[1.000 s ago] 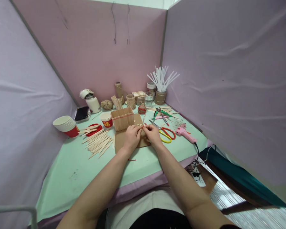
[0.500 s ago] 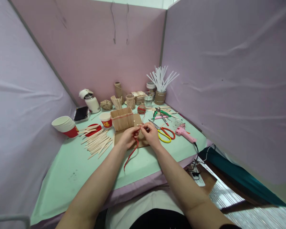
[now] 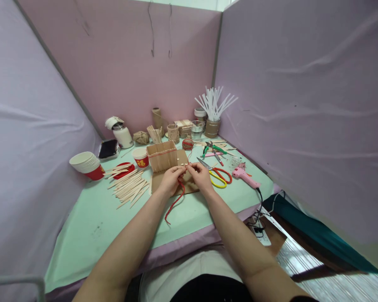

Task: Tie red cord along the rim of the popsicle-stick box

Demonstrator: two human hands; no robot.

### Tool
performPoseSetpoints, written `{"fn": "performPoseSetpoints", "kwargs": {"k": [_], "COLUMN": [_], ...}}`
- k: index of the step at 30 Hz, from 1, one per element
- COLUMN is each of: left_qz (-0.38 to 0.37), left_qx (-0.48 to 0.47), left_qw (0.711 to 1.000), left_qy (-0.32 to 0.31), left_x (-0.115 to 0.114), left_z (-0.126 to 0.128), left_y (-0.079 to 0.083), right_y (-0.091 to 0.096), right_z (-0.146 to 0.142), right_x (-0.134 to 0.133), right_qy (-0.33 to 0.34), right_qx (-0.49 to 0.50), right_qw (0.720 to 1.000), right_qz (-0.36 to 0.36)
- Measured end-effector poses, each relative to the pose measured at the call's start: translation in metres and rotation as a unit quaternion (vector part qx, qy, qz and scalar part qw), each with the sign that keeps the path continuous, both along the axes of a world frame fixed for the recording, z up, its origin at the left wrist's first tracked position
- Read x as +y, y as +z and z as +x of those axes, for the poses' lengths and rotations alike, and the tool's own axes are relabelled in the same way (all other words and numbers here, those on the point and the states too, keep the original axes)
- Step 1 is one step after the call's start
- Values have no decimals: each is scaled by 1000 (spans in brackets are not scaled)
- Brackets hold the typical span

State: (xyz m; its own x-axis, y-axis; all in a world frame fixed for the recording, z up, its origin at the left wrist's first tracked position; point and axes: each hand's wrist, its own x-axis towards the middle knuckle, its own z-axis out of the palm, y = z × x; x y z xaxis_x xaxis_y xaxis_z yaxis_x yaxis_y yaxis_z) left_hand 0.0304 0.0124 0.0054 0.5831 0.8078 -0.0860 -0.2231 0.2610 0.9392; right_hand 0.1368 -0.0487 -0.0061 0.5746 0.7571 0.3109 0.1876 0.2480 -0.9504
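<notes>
A braided red cord (image 3: 176, 201) hangs from my fingers, its tail curling down over the table's front part. My left hand (image 3: 171, 180) is closed, pinching the cord. Fingertip to fingertip with it, my right hand (image 3: 200, 176) is closed on the cord's upper end; the exact grip is partly hidden by the fingers. Both hands are above a brown cardboard sheet (image 3: 159, 183). Just behind them stands a box of craft sticks (image 3: 161, 157) with a red line around its top. A ball of red yarn (image 3: 187, 144) lies beyond, a strand running toward my hands.
Scissors (image 3: 219, 176) with red and yellow handles lie right of my hands, a pink glue gun (image 3: 245, 178) farther right. Green-handled pliers (image 3: 214, 149) lie behind. Loose craft sticks (image 3: 129, 187), a paper cup (image 3: 140, 158) and stacked cups (image 3: 87, 165) stand left.
My fingertips have shifted slightly at the cord and are closer together. The hanging tail has swung a little to the right. The view has moved slightly.
</notes>
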Motion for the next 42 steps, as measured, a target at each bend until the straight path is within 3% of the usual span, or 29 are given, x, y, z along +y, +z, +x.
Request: {"fn": "performPoseSetpoints", "kwargs": {"k": [9,15,19,22,26,31,34,36,38,42], "left_qz": [120,109,60,61,107,192,203,165,77,-132], "left_qx": [94,80,33,24,48,88,105,91,44,-31], "left_qw": [986,989,997,998,992,973,968,976,992,990], "left_qy": [64,68,32,18,52,89,102,107,89,-41], "left_x": [-4,-1,3,3,2,-1,-3,-2,0,5], "left_z": [2,3,4,3,2,0,0,1,2,1], "left_y": [-4,-6,-8,-8,-7,-2,-1,-2,-3,-3], "right_y": [-1,-6,-10,-9,-6,-4,-3,-1,1,3], "right_z": [2,3,4,4,2,1,1,0,-2,-3], "right_x": [-1,2,4,4,1,-1,-2,-3,-5,-6], "right_qy": [-8,-7,15,9,-20,-14,-24,-32,-27,12], "right_qx": [-34,-21,0,-1,-37,-45,-59,-77,-98,-116], "right_qw": [999,1000,999,1000,999,999,998,996,994,992], "right_qz": [11,-15,-43,-23,15,5,11,20,30,45]}}
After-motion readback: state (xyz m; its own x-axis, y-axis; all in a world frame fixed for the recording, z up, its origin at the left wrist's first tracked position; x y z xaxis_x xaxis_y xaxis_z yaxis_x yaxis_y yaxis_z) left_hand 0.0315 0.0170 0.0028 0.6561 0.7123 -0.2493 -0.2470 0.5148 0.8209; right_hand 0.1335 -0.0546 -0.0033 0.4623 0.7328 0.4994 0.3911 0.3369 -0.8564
